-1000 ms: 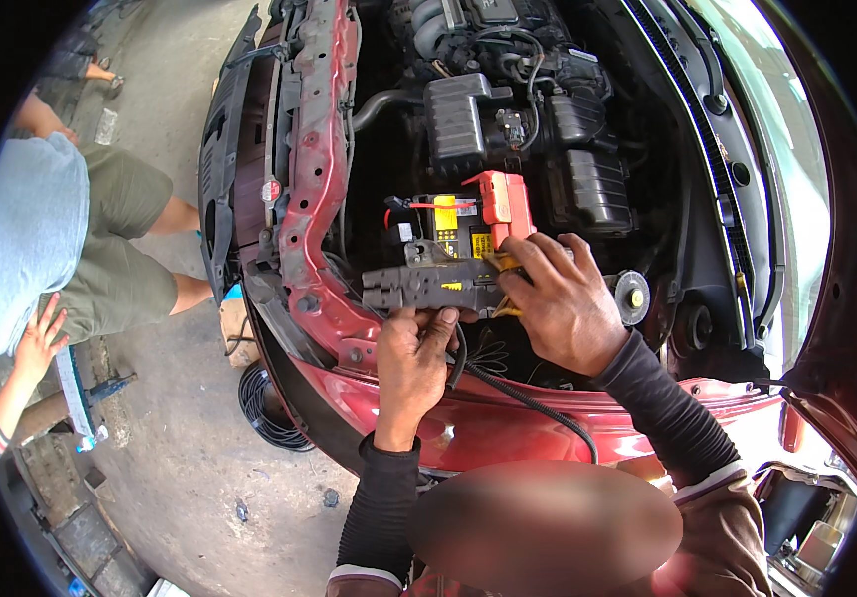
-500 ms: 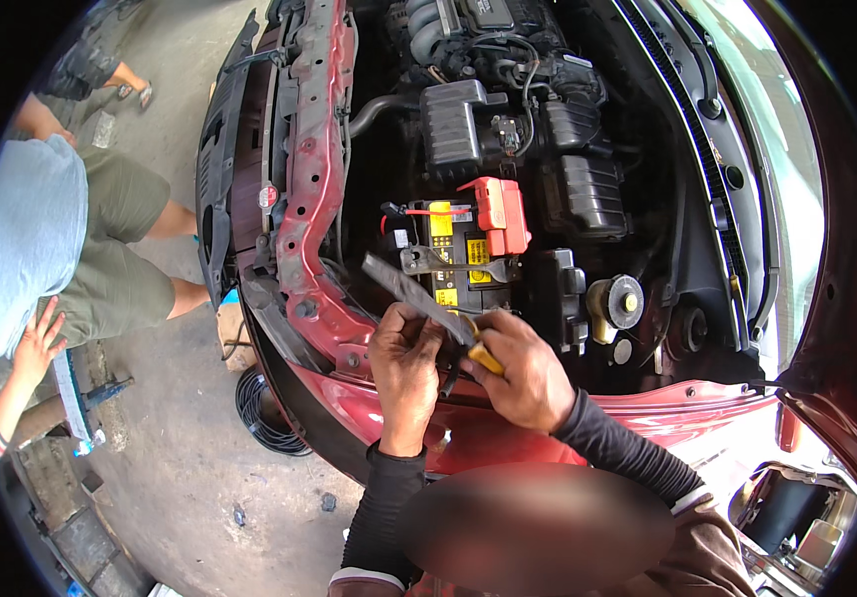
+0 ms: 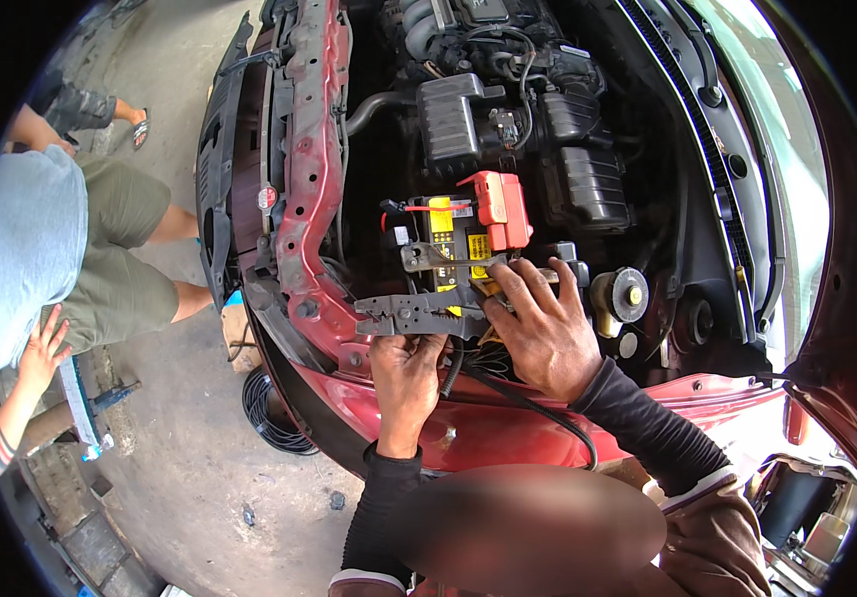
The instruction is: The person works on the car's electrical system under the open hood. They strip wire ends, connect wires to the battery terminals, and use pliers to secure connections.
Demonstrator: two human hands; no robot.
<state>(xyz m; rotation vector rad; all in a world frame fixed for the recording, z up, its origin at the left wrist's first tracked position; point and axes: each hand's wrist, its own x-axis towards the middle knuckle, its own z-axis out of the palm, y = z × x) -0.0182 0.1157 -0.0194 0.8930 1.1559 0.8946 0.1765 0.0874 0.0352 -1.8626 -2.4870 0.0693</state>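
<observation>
My right hand [image 3: 545, 333] grips the yellow handles of a grey wire stripper [image 3: 413, 313], its fingers curled over them. The flat jaws point left, above the fingers of my left hand [image 3: 406, 378]. That hand is closed in a pinch under the jaws, and whatever it holds is hidden. Thin wires [image 3: 491, 360] and a black corrugated sleeve [image 3: 548, 416] hang between the hands and curve over the red fender. Just beyond the tool is the car battery [image 3: 460, 221], with a metal hold-down bracket [image 3: 430, 259] across it and a red terminal cover [image 3: 501, 211].
The red front crossmember [image 3: 307, 189] runs along the left of the engine bay. A reservoir with a round black cap [image 3: 631, 290] sits right of my right hand. At left stands another person [image 3: 35, 239]; a cable coil [image 3: 271, 413] lies on the floor.
The wire stripper has swung from slanted to nearly level. My right hand has moved up and right, its fingers now spread over the handles. The wires and black sleeve have come into sight.
</observation>
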